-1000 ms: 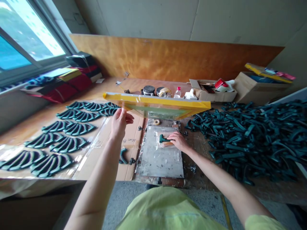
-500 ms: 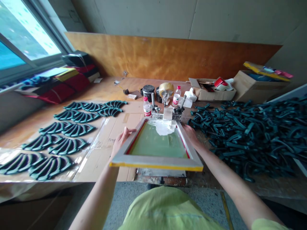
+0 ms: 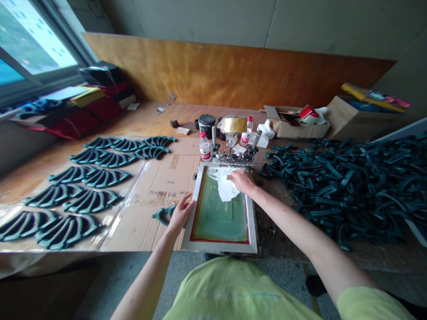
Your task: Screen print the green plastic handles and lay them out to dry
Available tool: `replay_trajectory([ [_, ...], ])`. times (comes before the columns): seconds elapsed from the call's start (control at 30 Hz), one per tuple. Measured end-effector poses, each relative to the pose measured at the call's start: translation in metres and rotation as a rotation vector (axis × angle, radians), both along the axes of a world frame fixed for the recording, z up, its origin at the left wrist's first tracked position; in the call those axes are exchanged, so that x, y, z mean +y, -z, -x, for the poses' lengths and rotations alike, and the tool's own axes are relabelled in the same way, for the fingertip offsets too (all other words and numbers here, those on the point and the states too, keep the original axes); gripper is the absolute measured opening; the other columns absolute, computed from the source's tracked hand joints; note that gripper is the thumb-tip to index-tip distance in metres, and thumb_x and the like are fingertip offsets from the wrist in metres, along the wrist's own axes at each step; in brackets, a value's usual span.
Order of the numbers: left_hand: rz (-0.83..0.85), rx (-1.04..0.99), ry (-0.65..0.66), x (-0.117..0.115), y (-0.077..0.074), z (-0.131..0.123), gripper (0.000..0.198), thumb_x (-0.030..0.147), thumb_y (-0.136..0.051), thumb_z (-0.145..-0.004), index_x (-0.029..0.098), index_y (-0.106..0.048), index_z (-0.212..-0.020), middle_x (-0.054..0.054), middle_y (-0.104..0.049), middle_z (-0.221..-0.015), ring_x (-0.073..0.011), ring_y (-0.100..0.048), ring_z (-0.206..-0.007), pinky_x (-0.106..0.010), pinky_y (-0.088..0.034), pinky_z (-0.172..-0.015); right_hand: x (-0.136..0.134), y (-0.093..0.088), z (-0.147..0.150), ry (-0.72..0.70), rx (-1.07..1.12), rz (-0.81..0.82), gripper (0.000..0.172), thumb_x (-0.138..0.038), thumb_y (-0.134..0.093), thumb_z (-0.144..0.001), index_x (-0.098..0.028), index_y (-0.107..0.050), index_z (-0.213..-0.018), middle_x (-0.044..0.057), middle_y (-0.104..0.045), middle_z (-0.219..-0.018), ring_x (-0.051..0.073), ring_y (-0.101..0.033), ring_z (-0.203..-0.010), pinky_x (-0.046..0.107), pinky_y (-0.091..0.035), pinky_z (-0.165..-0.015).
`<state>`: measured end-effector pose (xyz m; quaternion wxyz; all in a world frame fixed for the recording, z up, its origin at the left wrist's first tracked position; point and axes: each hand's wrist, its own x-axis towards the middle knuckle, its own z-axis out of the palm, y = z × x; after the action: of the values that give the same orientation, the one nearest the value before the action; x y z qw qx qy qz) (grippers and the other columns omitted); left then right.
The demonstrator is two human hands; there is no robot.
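Note:
A silk-screen frame (image 3: 196, 226) with a grey metal rim and greenish mesh lies flat before me. White ink (image 3: 228, 191) is spread on the upper mesh. My left hand (image 3: 182, 211) is at the frame's left rim, its fingers closed against the edge. A dark green curved plastic part (image 3: 161, 216) lies beside that hand, partly hidden by it. Over the ink, my right hand (image 3: 244, 182) is closed on a squeegee (image 3: 230, 177), of which only a pale end shows. Behind, the frame meets a metal hinge clamp (image 3: 230, 161).
Rows of dark green curved parts (image 3: 106, 178) lie on cardboard (image 3: 150, 182) at left. A large heap of similar parts (image 3: 347, 182) covers the right side. Behind the clamp stand bottles (image 3: 205, 149), a black tub (image 3: 207, 123), a tape roll (image 3: 234, 125) and an open carton (image 3: 300, 131).
The raised frame has come down flat. My right hand has left its right side and taken the squeegee at the ink. My left hand stays at the left rim, slightly lower.

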<state>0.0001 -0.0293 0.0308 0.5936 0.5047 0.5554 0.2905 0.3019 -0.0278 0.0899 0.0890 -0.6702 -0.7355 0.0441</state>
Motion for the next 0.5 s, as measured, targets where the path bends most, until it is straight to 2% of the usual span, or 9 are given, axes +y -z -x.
replay_trajectory([
  [0.1,0.015,0.002,-0.012,0.0,0.001,0.0,0.08,0.064,-0.069,-0.069,0.02,-0.053,-0.134,0.001,-0.065,-0.073,-0.0132,-0.057,-0.057,-0.022,-0.04,-0.051,-0.031,0.0,-0.003,-0.235,0.033,0.002,0.025,-0.002,-0.051,-0.079,-0.017,-0.068,-0.089,0.009,-0.069,-0.091,0.022,-0.06,-0.094,0.03,-0.046,-0.078],
  [0.2,0.004,0.009,-0.005,0.0,0.001,0.0,0.078,0.064,-0.068,-0.069,0.02,-0.054,-0.132,0.001,-0.065,-0.073,-0.0142,-0.059,-0.059,-0.022,-0.041,-0.051,-0.04,-0.011,-0.011,-0.388,0.072,0.065,0.025,-0.001,-0.053,-0.078,-0.019,-0.068,-0.086,0.005,-0.068,-0.087,0.02,-0.059,-0.09,0.028,-0.045,-0.075],
  [0.3,-0.012,0.018,0.002,0.0,0.0,0.0,0.074,0.064,-0.067,-0.07,0.02,-0.056,-0.129,0.001,-0.066,-0.073,-0.0145,-0.06,-0.06,-0.023,-0.043,-0.052,-0.032,-0.017,-0.012,-0.312,0.088,0.046,0.015,-0.008,-0.057,-0.081,-0.02,-0.067,-0.082,0.004,-0.067,-0.085,0.019,-0.059,-0.085,0.028,-0.045,-0.072],
  [0.4,-0.012,0.011,-0.004,-0.001,-0.003,0.0,0.074,0.062,-0.068,-0.07,0.019,-0.055,-0.129,0.001,-0.066,-0.073,-0.0142,-0.059,-0.059,-0.023,-0.043,-0.051,-0.033,-0.006,-0.003,-0.209,0.069,-0.063,0.02,-0.006,-0.052,-0.084,-0.018,-0.068,-0.09,0.008,-0.066,-0.093,0.022,-0.058,-0.093,0.03,-0.046,-0.077],
  [0.5,-0.01,0.001,-0.017,-0.001,-0.005,-0.001,0.075,0.061,-0.069,-0.069,0.019,-0.055,-0.129,0.001,-0.064,-0.069,-0.0143,-0.058,-0.057,-0.023,-0.043,-0.05,-0.049,0.008,0.003,-0.276,0.073,-0.092,0.025,-0.004,-0.049,-0.086,-0.017,-0.068,-0.095,0.009,-0.066,-0.098,0.022,-0.057,-0.098,0.031,-0.047,-0.082],
])
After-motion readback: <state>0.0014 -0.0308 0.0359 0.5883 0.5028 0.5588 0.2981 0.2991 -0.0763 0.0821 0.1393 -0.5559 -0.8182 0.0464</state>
